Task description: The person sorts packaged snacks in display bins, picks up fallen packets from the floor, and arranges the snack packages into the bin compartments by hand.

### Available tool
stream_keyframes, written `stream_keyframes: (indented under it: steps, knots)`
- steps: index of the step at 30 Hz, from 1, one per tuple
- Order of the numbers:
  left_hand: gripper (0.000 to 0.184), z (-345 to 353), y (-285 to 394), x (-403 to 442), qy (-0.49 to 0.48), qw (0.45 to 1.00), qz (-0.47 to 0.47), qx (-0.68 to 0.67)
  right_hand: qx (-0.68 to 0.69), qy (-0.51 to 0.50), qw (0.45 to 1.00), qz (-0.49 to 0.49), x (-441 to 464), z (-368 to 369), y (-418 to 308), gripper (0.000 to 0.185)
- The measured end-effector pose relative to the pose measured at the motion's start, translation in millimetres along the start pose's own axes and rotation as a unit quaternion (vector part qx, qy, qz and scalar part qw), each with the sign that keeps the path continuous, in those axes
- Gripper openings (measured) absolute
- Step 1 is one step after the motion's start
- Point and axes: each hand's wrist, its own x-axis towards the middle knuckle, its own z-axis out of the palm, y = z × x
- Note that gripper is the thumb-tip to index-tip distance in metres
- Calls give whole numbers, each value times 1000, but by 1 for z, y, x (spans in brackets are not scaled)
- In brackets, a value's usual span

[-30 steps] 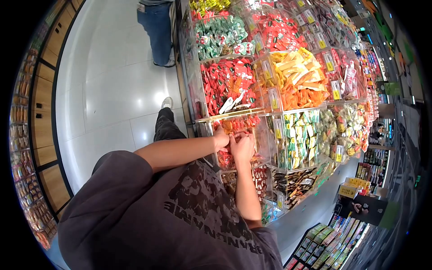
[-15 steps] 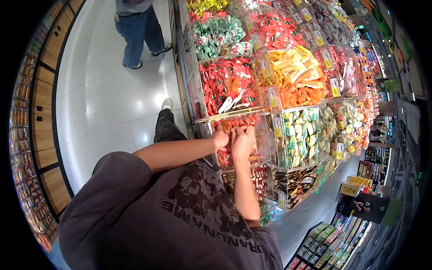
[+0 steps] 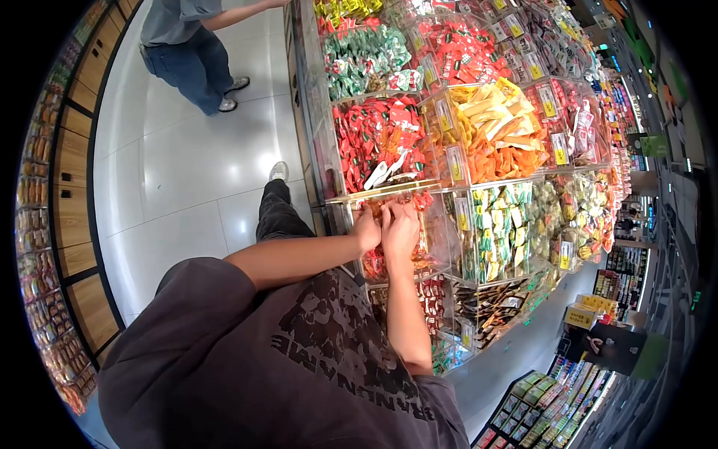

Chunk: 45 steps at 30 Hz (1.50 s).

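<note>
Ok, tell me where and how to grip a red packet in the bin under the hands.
Probably by its exposed upper part, from above, just beyond the right hand: there red packets lie uncovered in a loose heap, while a clear wall stands to the side. Single edges don't show clearly.

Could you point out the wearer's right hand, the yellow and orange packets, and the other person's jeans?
Right hand (image 3: 400, 230), head view: back of the hand.
Yellow and orange packets (image 3: 497, 136), head view: middle of the pile.
Jeans (image 3: 191, 66), head view: around the thigh.

dark grey short-sleeved t-shirt (image 3: 202, 359), patchy black print (image 3: 325, 318), black lettering (image 3: 389, 404); dark trousers (image 3: 277, 221); pale shoe (image 3: 279, 172).
</note>
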Motion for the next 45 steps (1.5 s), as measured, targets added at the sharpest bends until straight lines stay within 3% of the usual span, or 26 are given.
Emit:
stream_keyframes:
  steps: [2, 5, 7, 10, 13, 18, 20, 22, 23, 24, 28, 30, 31, 32, 34, 36, 40, 42, 45]
  knots:
    - [55, 6, 2, 3, 24, 999, -44, -19, 45, -70, 996, -7, 7, -11, 2, 11]
    - [52, -19, 79, -39, 33, 989, -141, -25, 45, -27, 999, 8, 29, -43, -20, 15]
    - [61, -24, 84, -43, 15, 984, -167, -52, 67, -8, 997, -32, 51, -47, -18, 15]
    - [71, -26, 70, -47, 2, 992, -120, -25, 76, -27, 991, -103, 89, -39, -8, 23]
    - [80, -34, 79, -57, -17, 994, -80, 73, 109, -103, 985, -83, 122, -16, 1, 44]
    - [82, -43, 61, -59, -92, 995, -41, 25, 91, -119, 983, -104, 162, 29, 15, 69]
    - [79, -37, 42, -54, -95, 995, -4, -12, 93, -161, 979, -79, 170, 33, 12, 67]
    - [72, -38, 42, -53, -121, 991, -19, -59, 86, -152, 982, -65, 174, 31, 7, 56]
    - [69, -38, 41, -52, -131, 989, -21, -71, 95, -154, 982, -59, 176, 29, 6, 41]
    - [66, -38, 42, -52, -140, 986, -24, -82, 94, -155, 982, -55, 177, 27, 8, 41]
    - [69, -45, 54, -61, -126, 991, 14, -49, 21, -101, 985, -141, 179, 7, 16, 27]
    - [66, -56, 77, -70, -143, 986, -28, -85, 68, -77, 981, -166, 176, -15, 13, 20]
    - [66, -51, 72, -66, -128, 987, -38, -85, 88, -93, 983, -130, 174, -29, 8, 18]
    - [66, -48, 66, -63, -135, 987, -41, -82, 73, -24, 979, -190, 171, -33, 14, 18]
    - [65, -50, 65, -61, -126, 987, -23, -99, 129, -28, 984, -120, 161, -53, 14, 19]
    - [62, -60, 65, -58, -163, 980, -50, -103, 110, 35, 981, -155, 143, -80, 10, 18]
    - [50, -70, 77, -53, -163, 969, -114, -146, 202, -16, 978, -45, 100, -110, 20, 15]
    - [44, -79, 79, -49, -197, 949, -130, -208, 212, -98, 970, 72, 77, -122, 22, 15]
    - [42, -84, 93, -54, -187, 948, -146, -213, 218, -107, 963, 119, 46, -110, 31, 16]
